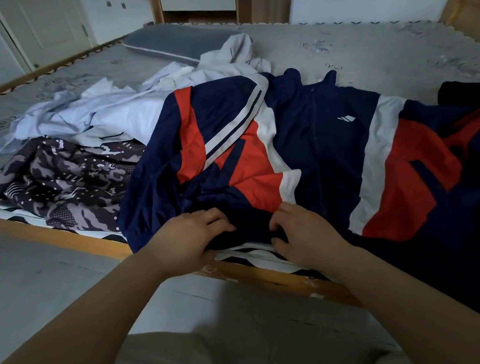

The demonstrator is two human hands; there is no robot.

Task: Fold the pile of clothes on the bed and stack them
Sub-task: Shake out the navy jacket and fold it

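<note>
Navy, red and white, one track jacket [321, 152] lies spread face up across the near edge of the bed [368, 49], its hem hanging over the wooden rail at the right. Two hands work its near hem: the left hand [193, 241] and the right hand [304, 228] each pinch the dark fabric with curled fingers, close together. Left of the jacket lies one dark patterned garment [60, 182]; behind it, a heap of pale blue and white clothes [105, 111], too tangled to count. One grey pillow [179, 43] sits at the far side.
</note>
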